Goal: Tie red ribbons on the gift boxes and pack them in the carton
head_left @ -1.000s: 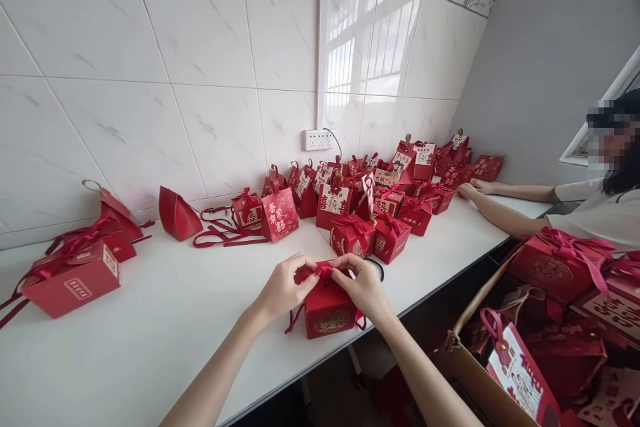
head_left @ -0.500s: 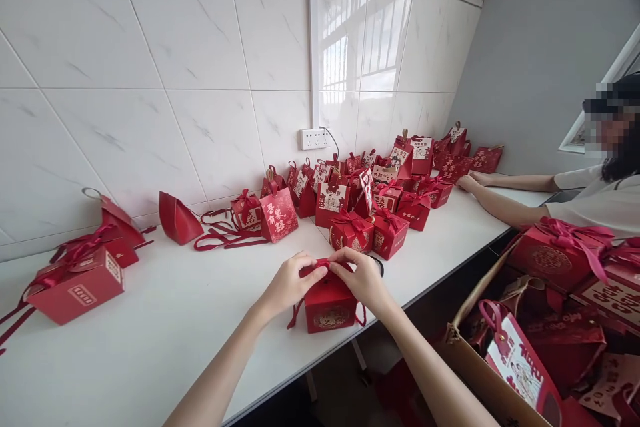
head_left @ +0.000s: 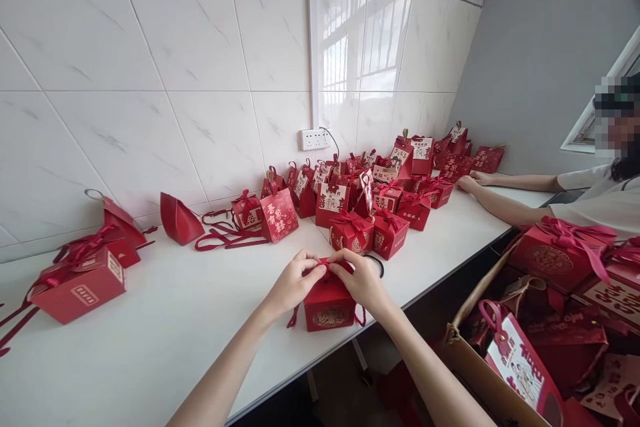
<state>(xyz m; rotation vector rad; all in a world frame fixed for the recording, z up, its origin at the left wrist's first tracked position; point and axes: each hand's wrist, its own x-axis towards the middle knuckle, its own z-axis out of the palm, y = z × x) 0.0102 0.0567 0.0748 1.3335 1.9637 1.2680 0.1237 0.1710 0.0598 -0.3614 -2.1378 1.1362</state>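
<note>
Pinching ribbon [head_left: 327, 268] with left hand [head_left: 295, 285] and right hand [head_left: 362, 282] atop box [head_left: 331, 316] near table's [head_left: 185, 320] front edge, apparently knotting; next probably needing tightening.

A red box [head_left: 330, 317] on the table [head_left: 175, 340] is held at its top by the left hand [head_left: 294, 282] and right hand [head_left: 364, 280]; what exactly is pinched seems mostly hidden. More boxes [head_left: 391, 235] are grouped behind, others piled in a carton [head_left: 485, 380].

Those forearms [head_left: 227, 360] are slim and bare, tapering to narrow wrists [head_left: 265, 312]. The left hand [head_left: 294, 283] and right hand [head_left: 362, 281] are bare too.
</note>
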